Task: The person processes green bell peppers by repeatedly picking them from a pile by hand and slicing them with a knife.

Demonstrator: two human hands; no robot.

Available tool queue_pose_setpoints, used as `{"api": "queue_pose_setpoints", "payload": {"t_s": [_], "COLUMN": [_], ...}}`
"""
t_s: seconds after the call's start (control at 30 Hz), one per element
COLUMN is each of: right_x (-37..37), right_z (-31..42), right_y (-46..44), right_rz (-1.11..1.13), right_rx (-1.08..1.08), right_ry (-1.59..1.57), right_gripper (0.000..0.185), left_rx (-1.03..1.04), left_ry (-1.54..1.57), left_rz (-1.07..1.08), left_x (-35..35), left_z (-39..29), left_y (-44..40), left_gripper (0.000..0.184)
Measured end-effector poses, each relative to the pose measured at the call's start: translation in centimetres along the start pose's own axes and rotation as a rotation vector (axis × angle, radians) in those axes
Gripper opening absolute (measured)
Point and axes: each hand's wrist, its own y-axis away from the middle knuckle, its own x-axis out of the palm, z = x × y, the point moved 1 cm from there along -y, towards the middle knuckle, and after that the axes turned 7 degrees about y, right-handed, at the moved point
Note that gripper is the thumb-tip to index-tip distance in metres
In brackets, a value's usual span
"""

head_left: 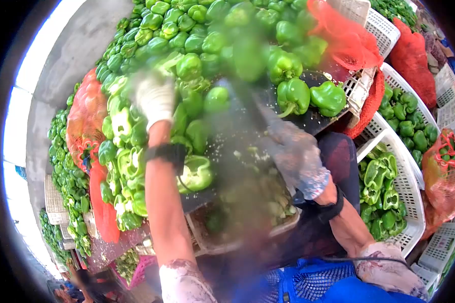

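My left hand (154,98), in a whitish glove, reaches over the pile of cut green peppers (131,166); its fingers are smeared by motion. On the right, my right hand (293,151), in a stained glove, is curled around the handle end of a knife (250,106), whose blurred blade points up and left over the dark board. Whole green peppers (189,65) are heaped beyond my hands, and two whole ones (328,98) lie at the board's right edge. A cut pepper (195,173) lies beside my left wrist. A smudge blurs the middle of the view.
Below the board stands a bin of pepper scraps (283,219). At right are a white basket of cut peppers (414,222), another basket of green peppers (424,113) and red mesh sacks (412,60). Another red mesh sack (86,121) lies at left. People show partly at lower left.
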Motion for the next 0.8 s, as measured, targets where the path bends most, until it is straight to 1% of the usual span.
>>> {"api": "queue_pose_setpoints", "payload": {"t_s": [0.03,0.07,0.1,0.13,0.2,0.23,0.27,0.33,0.37,0.4,0.43,0.5,0.53,0.6,0.63,0.67,0.7,0.73,0.77,0.8], "right_x": [-0.5,-1.1,-1.3,-1.3,0.0,0.2,0.2,-0.6,-1.0,-1.4,-1.8,-2.1,-2.3,-2.4,-2.6,-3.1,-3.0,-2.5,-2.4,-3.2], "right_z": [0.0,0.0,-0.1,-0.6,-2.7,-3.3,-3.4,-2.9,-2.6,-2.3,-2.1,-2.3,-2.4,-2.6,-2.7,-2.5,-2.6,-2.8,-2.9,-2.0], "right_y": [-0.5,-0.9,-1.2,-1.4,-0.7,-0.4,-0.6,-0.5,-0.6,-0.7,-0.8,-0.9,-0.7,-0.6,-0.6,-0.6,-0.7,-0.6,-0.4,-0.5], "right_rz": [-0.008,-0.015,-0.028,-0.043,-0.032,-0.022,-0.013,0.017,0.032,0.046,0.057,-0.005,-0.031,-0.021,-0.017,-0.028,-0.044,-0.058,-0.072,-0.065], "right_rx": [0.042,0.084,0.082,0.081,0.065,0.051,0.036,0.031,0.041,0.072,0.099,0.094,0.092,0.138,0.159,0.132,0.12,0.11,0.099,0.114], "right_ry": [0.009,0.017,-0.011,-0.04,-0.14,-0.137,-0.134,-0.059,-0.035,-0.041,-0.047,-0.086,-0.106,-0.164,-0.194,-0.213,-0.207,-0.199,-0.187,-0.25], "right_gripper": [0.057,0.057,0.058,0.059,0.06,0.061,0.061,0.061,0.061,0.061,0.061,0.06,0.06,0.059,0.059,0.058,0.058,0.058,0.057,0.055], "left_rx": [0.118,0.171,0.22,0.185,0.161,0.148,0.204,0.106,0.053,0.077,0.052,0.009,-0.027,0.028,-0.057,-0.13,-0.203,-0.079,-0.147,-0.223], "left_ry": [-0.026,-0.182,-0.34,-0.452,-0.499,-0.521,-0.703,-0.576,-0.51,-0.564,-0.529,-0.463,-0.469,-0.182,0.13,0.445,0.788,0.844,1.003,1.158], "left_rz": [0.015,0.048,0.082,0.225,0.385,0.462,0.358,0.485,0.548,0.523,0.487,0.41,0.42,0.388,0.349,0.297,0.388,0.425,0.468,0.504], "left_x": [2.4,3.5,4.0,4.2,6.7,7.7,7.6,8.9,8.5,7.6,7.3,6.8,6.4,6.1,5.7,5.2,1.5,2.1,1.7,0.8], "left_z": [-0.8,-2.6,-4.7,-6.5,-6.9,-7.0,-7.8,-6.5,-6.8,-7.5,-7.5,-6.9,-6.4,-2.6,-1.3,-0.1,-2.2,-0.1,-0.1,-1.1], "left_y": [-1.2,-1.9,-2.6,-3.6,-5.7,-6.2,-5.1,-7.2,-7.3,-6.8,-6.5,-6.3,-6.2,-6.9,-6.5,-6.1,-2.9,-2.4,-0.8,1.2], "left_gripper": [0.062,0.064,0.067,0.072,0.075,0.077,0.079,0.076,0.075,0.07,0.07,0.068,0.066,0.064,0.063,0.062,0.052,0.045,0.039,0.032]}}
